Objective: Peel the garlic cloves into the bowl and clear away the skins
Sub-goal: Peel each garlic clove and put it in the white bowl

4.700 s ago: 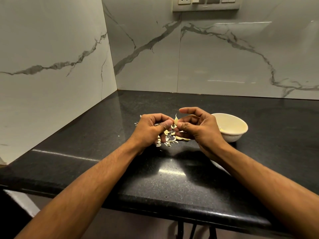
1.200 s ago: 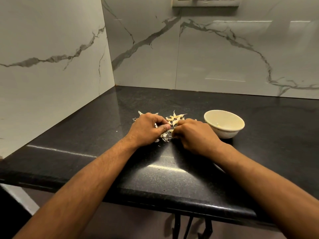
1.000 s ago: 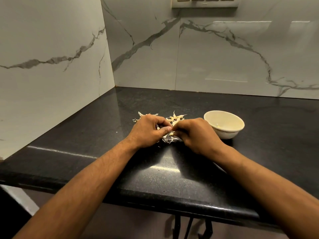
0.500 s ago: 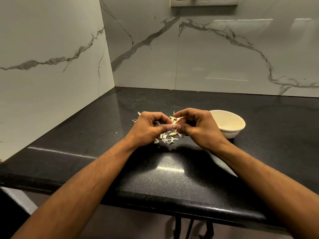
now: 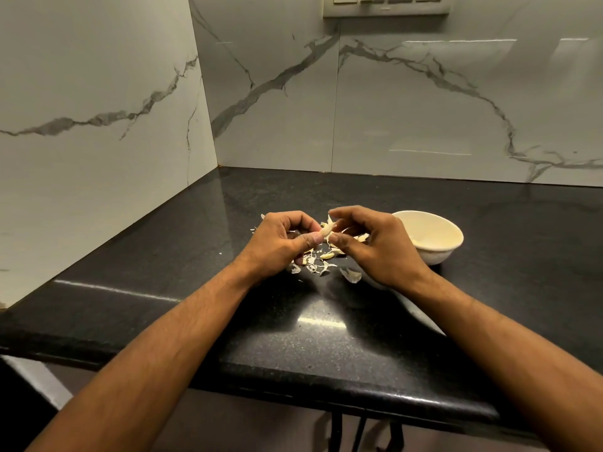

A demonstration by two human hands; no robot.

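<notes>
Both hands meet above the black counter (image 5: 195, 272) and hold one pale garlic clove (image 5: 326, 230) between them. My left hand (image 5: 280, 244) pinches its near end with thumb and forefinger. My right hand (image 5: 368, 246) pinches the far end, where a thin flap of skin sticks up. Under the hands lies a scatter of papery skins (image 5: 315, 265) and several unpeeled cloves (image 5: 328, 255). A cream bowl (image 5: 434, 236) stands just right of my right hand; something pale lies at its bottom.
Marble-look walls close the counter at the left and the back, meeting in a corner behind the pile. A switch plate (image 5: 385, 4) hangs high on the back wall. The counter's rounded front edge (image 5: 326, 386) runs below my forearms.
A second ago both hands were down on the pile of skins and cloves. They have since lifted off the counter with one clove pinched between them.
</notes>
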